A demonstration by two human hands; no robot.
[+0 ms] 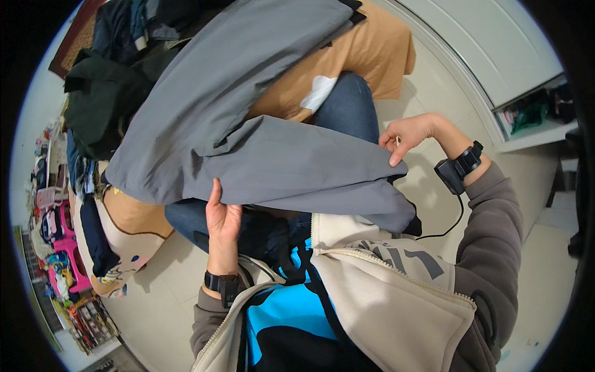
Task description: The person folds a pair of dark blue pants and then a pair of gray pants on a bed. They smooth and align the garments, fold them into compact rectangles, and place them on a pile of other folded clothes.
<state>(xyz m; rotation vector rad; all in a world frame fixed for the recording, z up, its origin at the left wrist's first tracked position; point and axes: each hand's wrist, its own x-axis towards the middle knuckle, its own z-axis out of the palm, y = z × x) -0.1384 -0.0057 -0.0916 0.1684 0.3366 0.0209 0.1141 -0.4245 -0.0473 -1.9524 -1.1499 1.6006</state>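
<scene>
left hand (222, 218): palm up under lower edge of the grey jacket (235, 124), fingers flat against the fabric, thumb side partly hidden; grip looks open, supporting rather than pinching, can't tell if the thumb clamps the hem.
right hand (406, 135): grip closed, fingertips (395, 162) pinching the far right corner of the grey jacket, wrist bent, black wrist device (457, 168) with cable hanging from it.
grey jacket: spread out between both hands, in front of the person's chest, upper part lying over the clothes pile (118, 68) and the tan bedcover (365, 56); one fold doubles under along the lower right edge.
clothes pile: dark green and navy garments, top left, partly under the jacket.
jeans (347, 108): blue denim showing behind the jacket, on the tan bedcover, just beside the right hand.
left wrist: black watch band (223, 285), brown sleeve below it.
person's own clothing: beige zip hoodie (384, 291) open over a blue-black top, bottom centre.
floor (167, 291): pale tiles, beneath the left forearm.
cushion (127, 239): tan, cartoon print, left of the left hand, apart from it.
toys (59, 260): pink and mixed-colour clutter, far left edge, too small to tell.
</scene>
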